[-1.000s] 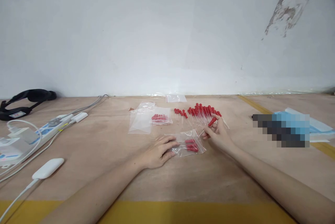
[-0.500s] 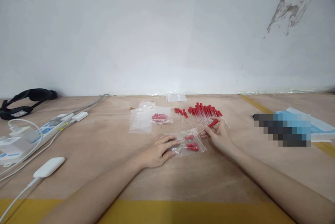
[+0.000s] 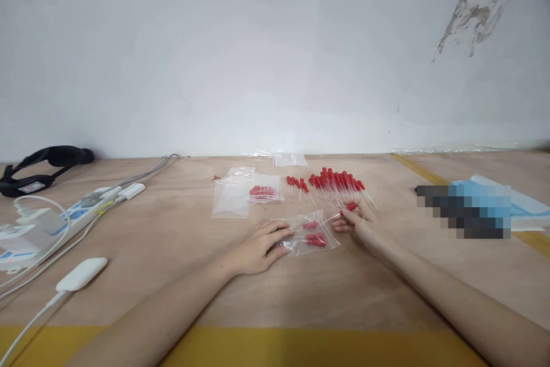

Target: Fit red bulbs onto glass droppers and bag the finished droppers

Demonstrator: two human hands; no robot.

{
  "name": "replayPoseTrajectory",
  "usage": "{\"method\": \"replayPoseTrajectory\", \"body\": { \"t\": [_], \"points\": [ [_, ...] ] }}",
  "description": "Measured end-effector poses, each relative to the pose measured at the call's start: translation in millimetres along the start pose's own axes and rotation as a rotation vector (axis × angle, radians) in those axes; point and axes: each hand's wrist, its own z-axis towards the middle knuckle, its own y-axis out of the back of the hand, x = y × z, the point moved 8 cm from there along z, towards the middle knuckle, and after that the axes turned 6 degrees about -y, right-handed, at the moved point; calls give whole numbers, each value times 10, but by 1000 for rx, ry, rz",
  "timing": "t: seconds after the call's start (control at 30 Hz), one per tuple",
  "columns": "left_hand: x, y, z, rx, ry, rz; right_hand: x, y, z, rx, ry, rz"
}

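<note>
My left hand (image 3: 260, 248) lies flat on the near-left end of a small clear zip bag (image 3: 310, 233) and pins it to the wooden table (image 3: 172, 275). Inside the bag lie a few red-capped droppers. My right hand (image 3: 360, 223) pinches one red-capped dropper (image 3: 347, 208) at the bag's right mouth, its glass tip pointing into the bag. Just beyond my right hand a row of several loose red-capped droppers (image 3: 330, 184) is laid out on the table.
A filled bag of droppers (image 3: 263, 192) rests on empty clear bags (image 3: 232, 198), with more bags (image 3: 289, 160) by the wall. A power strip with cables (image 3: 64, 215), a white adapter (image 3: 81, 274) and a black strap (image 3: 43, 164) lie left. Blue packets (image 3: 515, 201) lie right.
My right hand came down from the loose row with one dropper and brought it low to the bag's mouth. One more dropper now lies inside the bag. My left hand stayed put.
</note>
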Motion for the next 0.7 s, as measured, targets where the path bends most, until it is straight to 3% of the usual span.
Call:
{"method": "replayPoseTrajectory", "body": {
  "t": [0.07, 0.17, 0.27, 0.37, 0.53, 0.7],
  "points": [
    [-1, 0, 2, 0, 0, 1, -11, -69, -23, 64, 27, -98],
    [-8, 0, 6, 4, -2, 6, 35, -173, -67, 149, 156, -419],
    [-16, 6, 7, 0, -2, 7, 93, -235, -90, 161, 289, -703],
    [-18, 15, 5, -7, -1, 6, 134, -279, -77, 151, 374, -816],
    [-15, 15, 3, -13, -7, 2, 66, -347, -25, 203, 284, -724],
    [-18, 13, 3, -6, -5, 3, -32, -429, -85, 325, 59, -364]
  ]
}}
